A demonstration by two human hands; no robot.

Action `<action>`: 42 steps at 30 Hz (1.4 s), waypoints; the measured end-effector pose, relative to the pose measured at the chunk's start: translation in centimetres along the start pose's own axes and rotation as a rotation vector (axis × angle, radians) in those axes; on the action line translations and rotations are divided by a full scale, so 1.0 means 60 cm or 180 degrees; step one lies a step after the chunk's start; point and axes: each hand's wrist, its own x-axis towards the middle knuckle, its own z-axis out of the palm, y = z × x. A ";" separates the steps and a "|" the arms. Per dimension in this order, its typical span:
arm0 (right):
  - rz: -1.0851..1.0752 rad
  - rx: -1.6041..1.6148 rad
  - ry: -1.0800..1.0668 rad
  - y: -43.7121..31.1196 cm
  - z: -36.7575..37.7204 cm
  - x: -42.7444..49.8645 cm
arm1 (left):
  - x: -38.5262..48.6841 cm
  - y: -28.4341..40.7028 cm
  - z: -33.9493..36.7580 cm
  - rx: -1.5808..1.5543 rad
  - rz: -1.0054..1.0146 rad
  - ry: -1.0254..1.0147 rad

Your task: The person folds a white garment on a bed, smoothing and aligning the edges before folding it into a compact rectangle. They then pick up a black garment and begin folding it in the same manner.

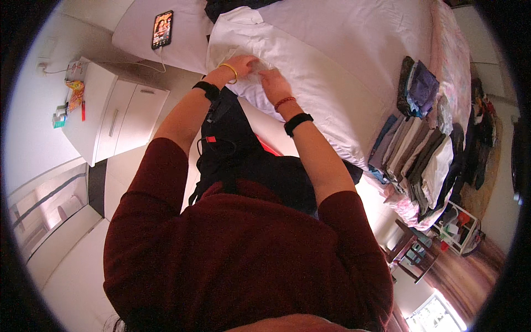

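Observation:
A white garment (286,50), perhaps a shirt, lies spread on the bed in front of me. My left hand (242,66), with a yellow bangle and a black band at the wrist, rests over its near left part. Close beside it, my right hand (274,85), with a red bracelet and a black band, is bent over the same part. Between the fingers of both hands is some thin, pale, see-through material (258,68), blurred. Whether each hand pinches it is too blurred to tell.
A phone (161,30) with a lit screen lies on the bed's left corner, its cable (145,64) running left. A white cabinet (124,112) stands at the left. Folded clothes (415,153) are lined up at the bed's right, beside a folded purple-blue bundle (421,89).

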 end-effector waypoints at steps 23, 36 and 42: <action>0.0194 -0.0310 0.0017 -0.028 0.008 0.000 | 0.001 -0.169 -0.102 -0.0890 -0.1966 0.1032; 0.0852 0.2713 -0.0655 0.034 0.015 -0.005 | -0.011 0.010 -0.105 -0.1641 -0.0498 0.0961; 0.2152 0.5202 0.0077 0.030 -0.013 -0.023 | 0.015 0.128 0.012 0.0226 0.0061 0.0139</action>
